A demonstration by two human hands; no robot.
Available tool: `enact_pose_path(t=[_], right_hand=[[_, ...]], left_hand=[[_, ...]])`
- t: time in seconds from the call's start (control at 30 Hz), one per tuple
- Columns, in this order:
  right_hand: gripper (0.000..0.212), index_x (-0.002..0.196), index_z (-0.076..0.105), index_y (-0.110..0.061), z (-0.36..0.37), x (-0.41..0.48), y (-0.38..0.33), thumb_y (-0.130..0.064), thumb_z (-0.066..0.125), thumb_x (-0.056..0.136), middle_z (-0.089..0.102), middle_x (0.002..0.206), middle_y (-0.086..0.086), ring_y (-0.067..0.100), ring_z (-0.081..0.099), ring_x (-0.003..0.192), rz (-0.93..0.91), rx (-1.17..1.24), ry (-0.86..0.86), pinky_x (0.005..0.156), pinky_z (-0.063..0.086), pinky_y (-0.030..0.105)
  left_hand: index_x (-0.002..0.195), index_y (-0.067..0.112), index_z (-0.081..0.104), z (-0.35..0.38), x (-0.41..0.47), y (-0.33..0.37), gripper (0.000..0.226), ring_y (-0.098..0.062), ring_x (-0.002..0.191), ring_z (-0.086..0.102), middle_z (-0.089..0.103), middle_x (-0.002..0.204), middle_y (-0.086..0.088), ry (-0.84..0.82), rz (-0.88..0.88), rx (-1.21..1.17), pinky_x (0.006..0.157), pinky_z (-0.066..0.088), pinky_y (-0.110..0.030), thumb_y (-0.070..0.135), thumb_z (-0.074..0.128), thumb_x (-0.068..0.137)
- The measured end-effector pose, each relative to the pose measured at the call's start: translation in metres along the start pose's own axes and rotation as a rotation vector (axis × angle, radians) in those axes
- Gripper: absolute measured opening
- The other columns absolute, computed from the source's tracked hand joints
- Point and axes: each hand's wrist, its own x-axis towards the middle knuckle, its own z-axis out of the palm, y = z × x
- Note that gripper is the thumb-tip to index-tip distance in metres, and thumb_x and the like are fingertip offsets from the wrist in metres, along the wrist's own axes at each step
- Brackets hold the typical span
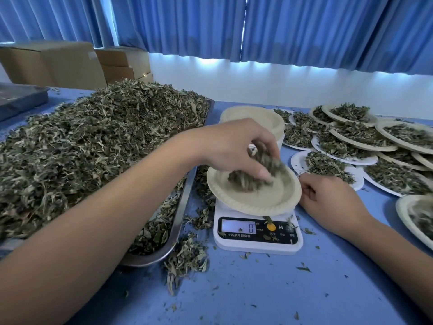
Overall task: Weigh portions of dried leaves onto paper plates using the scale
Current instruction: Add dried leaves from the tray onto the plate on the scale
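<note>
Left grip (234,148): closed on dried leaves (241,181), held over paper plate (269,195) seated on scale (257,245), display turned cameraward. Right grip (328,198): curled at rim, hold unclear. Tray (180,207) heaped; side plates (297,160) filled.

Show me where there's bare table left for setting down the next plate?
The widest bare patch of table lies in front of the scale, toward the near edge, with only leaf crumbs. Left is the heaped tray; right, overlapping filled plates; behind the scale, the stack of empty plates.
</note>
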Motion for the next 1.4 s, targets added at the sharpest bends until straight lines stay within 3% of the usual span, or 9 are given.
enact_pose_path(t=[0.1,0.3,0.43,0.63,0.77,0.97,1.13,1.27,1.4], right_hand=[[0.029,0.065,0.041,-0.016,0.0,0.0,0.002,-0.034,0.047,0.087,0.042,0.051,-0.002,0.018,0.045,0.05,-0.004,-0.003,-0.006,0.048,0.033,0.036],[0.028,0.064,0.04,-0.017,0.001,0.0,0.003,-0.034,0.047,0.085,0.041,0.051,-0.004,0.016,0.043,0.049,-0.013,0.005,0.003,0.048,0.031,0.033],[0.027,0.064,0.039,-0.018,0.001,0.0,0.003,-0.033,0.047,0.085,0.041,0.052,-0.004,0.017,0.043,0.049,-0.016,0.011,0.003,0.049,0.031,0.034],[0.035,0.064,0.04,-0.018,0.003,0.0,0.004,-0.024,0.062,0.091,0.044,0.051,-0.003,0.017,0.045,0.051,0.009,-0.014,0.019,0.05,0.037,0.036],[0.035,0.064,0.04,-0.019,0.003,-0.001,0.003,-0.023,0.062,0.091,0.045,0.052,-0.003,0.017,0.046,0.052,0.01,-0.019,0.025,0.05,0.035,0.035],[0.033,0.064,0.04,-0.021,0.003,-0.001,0.003,-0.026,0.06,0.09,0.045,0.052,-0.004,0.016,0.046,0.052,0.012,-0.012,0.028,0.049,0.034,0.033],[0.033,0.064,0.04,-0.021,0.002,-0.002,0.002,-0.03,0.059,0.089,0.045,0.052,-0.003,0.015,0.046,0.052,0.014,-0.001,0.022,0.049,0.035,0.034],[0.033,0.064,0.04,-0.02,0.001,-0.002,0.001,-0.03,0.058,0.089,0.045,0.052,-0.003,0.017,0.046,0.051,0.014,0.001,0.017,0.049,0.036,0.034],[0.033,0.065,0.04,-0.019,0.001,-0.002,0.001,-0.03,0.059,0.09,0.046,0.052,-0.003,0.018,0.047,0.052,0.019,-0.001,0.009,0.05,0.037,0.035]], left_hand=[[0.116,0.039,0.068,-0.008,-0.005,-0.001,0.03,0.005,0.109,0.061,0.063,0.128,0.013,-0.049,-0.039,0.036,0.1,0.05,-0.028,0.043,0.076,0.087],[0.115,0.027,0.07,-0.045,-0.015,-0.022,0.021,-0.019,0.099,0.068,0.07,0.112,0.007,0.096,-0.198,0.243,0.094,0.053,-0.039,0.035,0.061,0.098],[0.113,0.017,0.069,-0.054,-0.022,-0.056,0.029,-0.02,0.096,0.063,0.066,0.105,0.002,-0.125,-0.525,0.551,0.089,0.051,-0.036,0.036,0.072,0.091],[0.103,0.02,0.067,-0.044,-0.02,-0.074,0.036,-0.021,0.09,0.069,0.064,0.089,0.004,-0.289,-0.694,0.441,0.043,0.047,-0.022,0.04,0.084,0.078],[0.1,0.013,0.07,-0.037,-0.021,-0.074,0.038,-0.023,0.092,0.068,0.069,0.103,-0.007,-0.336,-0.723,0.437,0.06,0.063,-0.034,0.026,0.091,0.071],[0.077,0.014,0.059,-0.017,-0.016,-0.074,0.029,-0.032,0.088,0.072,0.064,0.095,-0.009,-0.311,-0.681,0.472,0.068,0.064,-0.044,0.008,0.087,0.072],[0.077,0.013,0.06,-0.021,-0.016,-0.07,0.023,-0.03,0.083,0.07,0.065,0.085,-0.006,-0.306,-0.644,0.51,0.065,0.063,-0.041,0.01,0.084,0.075],[0.078,0.02,0.052,-0.022,-0.02,-0.065,0.041,-0.016,0.077,0.065,0.058,0.077,0.004,-0.309,-0.695,0.516,0.045,0.052,-0.025,0.024,0.092,0.069],[0.09,0.004,0.062,-0.021,-0.02,-0.071,0.027,-0.028,0.07,0.069,0.074,0.092,-0.016,-0.32,-0.724,0.439,0.076,0.063,-0.047,0.007,0.085,0.077]])
